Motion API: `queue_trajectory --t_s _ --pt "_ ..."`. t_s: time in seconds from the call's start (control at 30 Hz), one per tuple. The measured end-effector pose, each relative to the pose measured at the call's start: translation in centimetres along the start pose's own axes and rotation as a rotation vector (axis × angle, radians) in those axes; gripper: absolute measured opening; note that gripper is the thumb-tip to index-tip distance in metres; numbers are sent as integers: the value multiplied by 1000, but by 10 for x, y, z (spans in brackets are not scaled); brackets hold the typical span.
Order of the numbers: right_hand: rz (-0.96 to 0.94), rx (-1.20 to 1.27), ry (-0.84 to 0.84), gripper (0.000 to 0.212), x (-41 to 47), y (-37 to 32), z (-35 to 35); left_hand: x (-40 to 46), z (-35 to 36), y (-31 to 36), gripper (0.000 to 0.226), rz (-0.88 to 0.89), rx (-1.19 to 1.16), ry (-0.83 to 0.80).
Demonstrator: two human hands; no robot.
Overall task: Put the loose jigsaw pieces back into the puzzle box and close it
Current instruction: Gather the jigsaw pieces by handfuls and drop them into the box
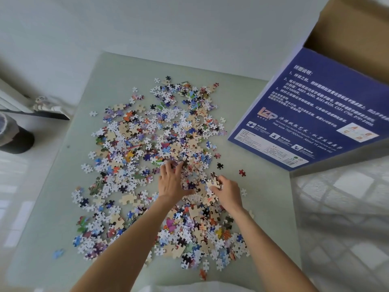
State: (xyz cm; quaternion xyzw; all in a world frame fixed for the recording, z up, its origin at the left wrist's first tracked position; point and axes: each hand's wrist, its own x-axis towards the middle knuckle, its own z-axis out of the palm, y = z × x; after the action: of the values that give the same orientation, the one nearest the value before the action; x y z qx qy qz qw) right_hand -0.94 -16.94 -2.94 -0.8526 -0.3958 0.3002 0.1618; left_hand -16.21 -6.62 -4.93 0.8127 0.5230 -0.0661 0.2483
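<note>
— Box markings?
— The blue puzzle box (305, 114) stands open on the desk (52, 207), right of the loose jigsaw pieces (151, 144); it reads "LZP", "Net size 700*500mm", "About 14 years old".
— Hands?
— Left hand (170, 182) lies on the pile, fingers spread flat. Right hand (227, 190) has fingers curled, gripping several pieces.

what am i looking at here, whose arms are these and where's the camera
There is no machine here. The single picture comes from a wide-angle camera worn on a person's head, looking down, so both bare arms reach in from the bottom edge. A pale table is strewn with loose jigsaw pieces. The left hand lies spread on the heap, fingers gathering pieces. The right hand curls round a small clump of pieces. At upper right stands the open blue puzzle box, its brown cardboard inside showing, waiting for the pieces.
</note>
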Motion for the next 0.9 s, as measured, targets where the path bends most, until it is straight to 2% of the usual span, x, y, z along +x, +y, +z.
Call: queue_trajectory --t_s 0.27,0.5,0.73,0.9 --pt "26 55 31 39 -1 0 -6 19 -3 18 112 29 1 -8" --pt "19 64 34 46 1 7 -3 21 -3 31 73 81 -81 -57" --pt "8 102 40 30 -1 9 -2 17 -14 16 35 150 -208 21" --pt "24 121 28 24 -2 8 -7 15 -23 7 33 76 -299 -23"
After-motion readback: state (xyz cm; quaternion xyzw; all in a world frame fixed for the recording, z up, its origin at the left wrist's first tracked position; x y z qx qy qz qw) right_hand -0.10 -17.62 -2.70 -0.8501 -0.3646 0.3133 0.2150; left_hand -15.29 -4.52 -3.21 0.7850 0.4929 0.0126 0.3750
